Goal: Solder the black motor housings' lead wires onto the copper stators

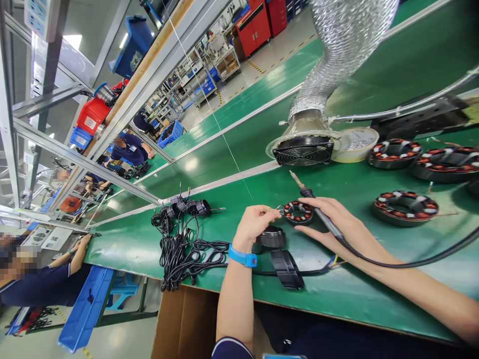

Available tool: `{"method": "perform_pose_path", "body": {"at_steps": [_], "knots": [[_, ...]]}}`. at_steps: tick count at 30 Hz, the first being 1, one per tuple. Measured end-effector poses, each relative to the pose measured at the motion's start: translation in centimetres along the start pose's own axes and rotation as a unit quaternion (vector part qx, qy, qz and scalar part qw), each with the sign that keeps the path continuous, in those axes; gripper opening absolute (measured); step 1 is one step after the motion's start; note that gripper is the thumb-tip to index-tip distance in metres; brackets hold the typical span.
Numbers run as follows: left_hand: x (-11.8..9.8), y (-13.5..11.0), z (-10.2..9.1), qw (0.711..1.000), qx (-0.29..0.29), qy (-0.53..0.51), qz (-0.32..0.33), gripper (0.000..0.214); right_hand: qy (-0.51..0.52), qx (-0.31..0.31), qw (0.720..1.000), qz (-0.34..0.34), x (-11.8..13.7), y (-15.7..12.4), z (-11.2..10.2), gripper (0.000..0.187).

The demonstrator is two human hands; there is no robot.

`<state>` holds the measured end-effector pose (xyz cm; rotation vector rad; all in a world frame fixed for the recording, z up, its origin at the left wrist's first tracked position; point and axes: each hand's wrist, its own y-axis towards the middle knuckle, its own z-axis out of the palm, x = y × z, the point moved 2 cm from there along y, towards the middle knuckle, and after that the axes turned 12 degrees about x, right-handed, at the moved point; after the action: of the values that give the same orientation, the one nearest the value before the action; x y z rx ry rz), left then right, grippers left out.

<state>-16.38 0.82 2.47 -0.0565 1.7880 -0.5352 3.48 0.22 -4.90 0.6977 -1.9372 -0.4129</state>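
The left hand (254, 227) has fingers pinched narrow on a thin wire end (279, 209) at the small coil ring (298, 212), placed on the green surface (374, 279) between both hands for reach, while the right hand (333, 224) grips a soldering iron (318, 212), tip held clear.

Bright overhead light from ceiling lamps (73, 42) fills this sharp wide-angle view, leaving soft shadows and pale glare on the glossy bench (190, 167), while the metal frame (84, 159) bends strongly toward the left edge, where a pixelated blur covers a co-worker's head (15, 262).
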Motion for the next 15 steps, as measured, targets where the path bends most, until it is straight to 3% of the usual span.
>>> {"method": "perform_pose_path", "body": {"at_steps": [4,15], "knots": [[0.34,-0.03,0.24,0.999,0.034,0.007,-0.004,0.031,-0.006,0.026,1.000,0.016,-1.09,-0.42,0.30,0.046],[0.28,-0.10,0.39,1.000,0.015,0.013,-0.009,0.036,-0.020,0.009,0.999,0.025,-0.56,-0.20,0.59,0.049]]}}
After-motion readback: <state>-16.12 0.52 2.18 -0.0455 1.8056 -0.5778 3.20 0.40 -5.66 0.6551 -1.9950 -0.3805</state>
